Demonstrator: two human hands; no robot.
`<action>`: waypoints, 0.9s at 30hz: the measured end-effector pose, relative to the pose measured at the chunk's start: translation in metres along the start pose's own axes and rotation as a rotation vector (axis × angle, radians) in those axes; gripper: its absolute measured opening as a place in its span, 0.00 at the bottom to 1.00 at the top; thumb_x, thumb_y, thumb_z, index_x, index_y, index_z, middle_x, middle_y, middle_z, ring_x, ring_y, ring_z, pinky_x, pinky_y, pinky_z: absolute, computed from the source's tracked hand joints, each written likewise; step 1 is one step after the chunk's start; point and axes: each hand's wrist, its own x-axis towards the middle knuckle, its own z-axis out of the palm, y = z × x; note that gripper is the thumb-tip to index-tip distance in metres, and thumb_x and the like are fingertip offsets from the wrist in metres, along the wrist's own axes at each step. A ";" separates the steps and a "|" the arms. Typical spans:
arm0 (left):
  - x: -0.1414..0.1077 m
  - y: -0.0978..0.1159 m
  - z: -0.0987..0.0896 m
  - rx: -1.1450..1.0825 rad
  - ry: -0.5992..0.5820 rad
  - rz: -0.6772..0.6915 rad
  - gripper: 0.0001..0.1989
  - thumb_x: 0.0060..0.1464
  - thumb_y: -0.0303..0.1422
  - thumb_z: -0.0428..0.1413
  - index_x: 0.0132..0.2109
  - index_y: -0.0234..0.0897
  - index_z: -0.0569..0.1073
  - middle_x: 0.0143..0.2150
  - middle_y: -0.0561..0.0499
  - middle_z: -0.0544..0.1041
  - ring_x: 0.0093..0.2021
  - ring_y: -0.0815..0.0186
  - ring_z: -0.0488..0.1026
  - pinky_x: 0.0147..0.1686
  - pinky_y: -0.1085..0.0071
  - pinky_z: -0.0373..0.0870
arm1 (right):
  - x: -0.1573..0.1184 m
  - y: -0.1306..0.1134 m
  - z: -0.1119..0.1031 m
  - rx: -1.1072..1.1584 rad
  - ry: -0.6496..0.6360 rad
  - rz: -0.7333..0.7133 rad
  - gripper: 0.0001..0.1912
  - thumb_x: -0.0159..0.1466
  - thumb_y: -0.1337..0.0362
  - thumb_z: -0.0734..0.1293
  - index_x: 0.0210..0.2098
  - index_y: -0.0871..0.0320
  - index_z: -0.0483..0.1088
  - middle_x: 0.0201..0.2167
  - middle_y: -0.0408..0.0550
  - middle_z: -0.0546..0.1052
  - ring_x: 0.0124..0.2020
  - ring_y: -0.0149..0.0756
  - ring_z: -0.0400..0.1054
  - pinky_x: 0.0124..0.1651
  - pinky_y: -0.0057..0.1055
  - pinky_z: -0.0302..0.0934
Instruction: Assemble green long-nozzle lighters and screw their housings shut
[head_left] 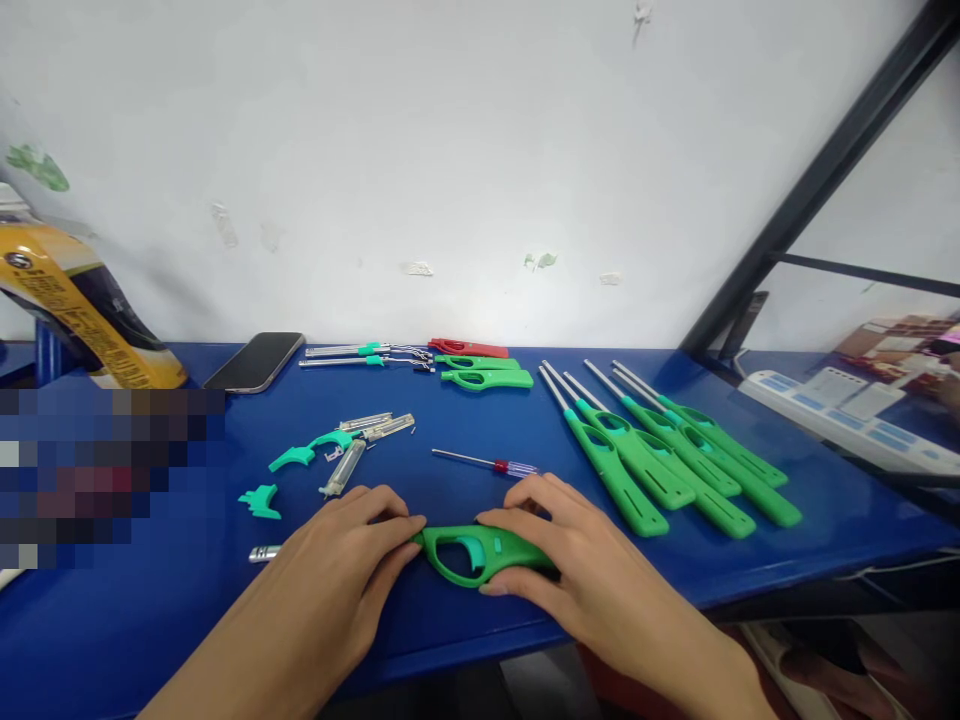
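A green lighter with a teal trigger lies near the table's front edge, between my two hands. My left hand pinches its narrow front end between thumb and fingers. The metal tube shows to the left, its rest hidden behind that hand. My right hand is closed round the green handle, thumb below and fingers above. Just behind, a screwdriver with a red and clear handle lies with its tip pointing left.
Several finished-looking green lighters lie at the right. Teal triggers and clear parts are left of centre. Farther back are metal tubes, green shells, a red shell, a phone and a yellow bottle.
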 end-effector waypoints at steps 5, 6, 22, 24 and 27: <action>0.004 -0.001 0.001 -0.018 -0.043 -0.033 0.24 0.73 0.33 0.44 0.48 0.43 0.87 0.47 0.45 0.84 0.45 0.53 0.84 0.45 0.57 0.80 | -0.002 -0.001 0.001 -0.015 0.003 0.005 0.19 0.77 0.51 0.71 0.65 0.45 0.76 0.59 0.47 0.77 0.66 0.51 0.71 0.72 0.52 0.65; 0.004 -0.001 0.002 -0.022 -0.042 -0.038 0.24 0.73 0.33 0.44 0.48 0.43 0.87 0.47 0.45 0.84 0.45 0.52 0.84 0.46 0.56 0.79 | -0.003 -0.001 0.000 -0.023 0.015 0.001 0.19 0.78 0.50 0.70 0.65 0.45 0.76 0.59 0.47 0.77 0.66 0.51 0.71 0.71 0.51 0.65; 0.000 -0.005 0.008 -0.008 -0.008 -0.002 0.21 0.74 0.29 0.48 0.52 0.45 0.87 0.49 0.48 0.84 0.47 0.56 0.83 0.46 0.61 0.79 | 0.011 0.010 0.017 -0.276 0.259 -0.046 0.16 0.81 0.64 0.61 0.34 0.51 0.65 0.29 0.40 0.73 0.31 0.39 0.73 0.35 0.37 0.51; 0.000 -0.004 0.010 0.014 0.003 0.019 0.22 0.73 0.27 0.47 0.50 0.44 0.87 0.48 0.47 0.84 0.45 0.55 0.83 0.46 0.60 0.79 | 0.011 0.011 0.018 -0.289 0.255 -0.052 0.16 0.81 0.65 0.62 0.35 0.51 0.65 0.29 0.40 0.73 0.31 0.39 0.73 0.35 0.37 0.50; 0.001 -0.004 0.012 0.047 0.012 0.030 0.22 0.73 0.25 0.46 0.48 0.43 0.86 0.48 0.47 0.83 0.45 0.55 0.82 0.46 0.59 0.78 | 0.010 0.012 0.020 -0.301 0.259 -0.045 0.14 0.81 0.65 0.62 0.36 0.51 0.67 0.30 0.40 0.73 0.32 0.39 0.73 0.35 0.36 0.51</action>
